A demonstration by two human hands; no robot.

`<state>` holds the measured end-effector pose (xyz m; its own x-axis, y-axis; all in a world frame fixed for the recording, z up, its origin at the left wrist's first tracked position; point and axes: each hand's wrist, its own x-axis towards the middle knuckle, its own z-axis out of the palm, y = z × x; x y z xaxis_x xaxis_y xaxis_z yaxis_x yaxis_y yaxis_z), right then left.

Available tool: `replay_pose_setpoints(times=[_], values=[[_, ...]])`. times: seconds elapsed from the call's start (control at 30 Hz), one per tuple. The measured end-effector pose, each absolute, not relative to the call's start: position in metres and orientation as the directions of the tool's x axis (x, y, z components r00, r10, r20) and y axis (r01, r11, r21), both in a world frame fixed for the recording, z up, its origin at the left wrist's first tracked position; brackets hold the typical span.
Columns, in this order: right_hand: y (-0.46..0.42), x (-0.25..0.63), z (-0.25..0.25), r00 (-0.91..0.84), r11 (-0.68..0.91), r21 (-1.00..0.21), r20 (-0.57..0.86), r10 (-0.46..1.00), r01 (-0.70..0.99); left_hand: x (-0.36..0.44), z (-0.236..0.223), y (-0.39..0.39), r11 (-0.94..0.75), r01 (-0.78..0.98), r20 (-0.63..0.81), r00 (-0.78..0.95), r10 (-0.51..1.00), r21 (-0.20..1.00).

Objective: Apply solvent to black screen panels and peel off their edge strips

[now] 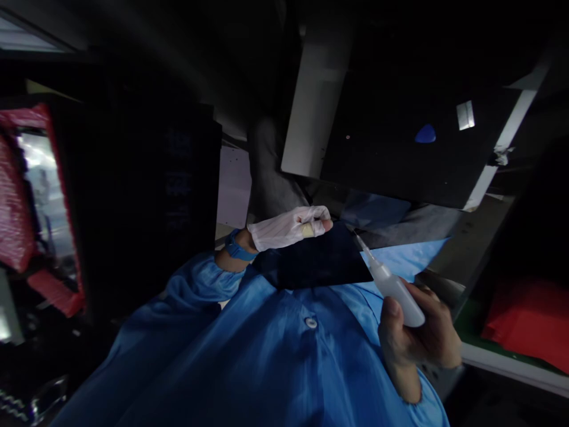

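Note:
My left hand [306,227], in a white glove with bare fingertips and a blue wristband, is closed at the upper edge of a dark, flat panel [315,264]. The panel lies in front of my blue coat. In my bare right hand [420,332] is a white squeeze bottle [398,293] with a thin needle tip. The bottle slants up to the left, and its tip points to the panel's upper right corner. Whether the tip touches the panel, I cannot tell.
Ahead is a black-topped table [400,160] with a blue triangular pick [425,134] and a small silvery piece [465,115] on it. Red material [528,326] lies at the right. A red-wrapped frame with a shiny pane [47,196] stands at the left.

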<state>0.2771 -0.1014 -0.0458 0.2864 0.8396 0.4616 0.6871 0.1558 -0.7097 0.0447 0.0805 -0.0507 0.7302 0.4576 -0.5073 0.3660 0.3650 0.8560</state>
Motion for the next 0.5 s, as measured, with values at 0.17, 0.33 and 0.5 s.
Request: replay_pose_setpoints(times=[0.17,0.33,0.5], values=[[-0.104,0.283,-0.046,0.219,0.154,-0.713,0.402,0.889,0.684,0.046,-0.048,0.08,0.338,0.366,-0.492,0.739,0.46,0.867],[-0.105,0.289,-0.044,0.224,0.12,-0.728,0.357,0.907,0.675,0.046,-0.046,0.081,0.319,0.369,-0.484,0.736,0.473,0.873],[-0.107,0.289,-0.042,0.244,-0.001,-0.713,0.238,0.94,0.701,0.046,-0.045,0.081,0.333,0.38,-0.501,0.731,0.463,0.863]])
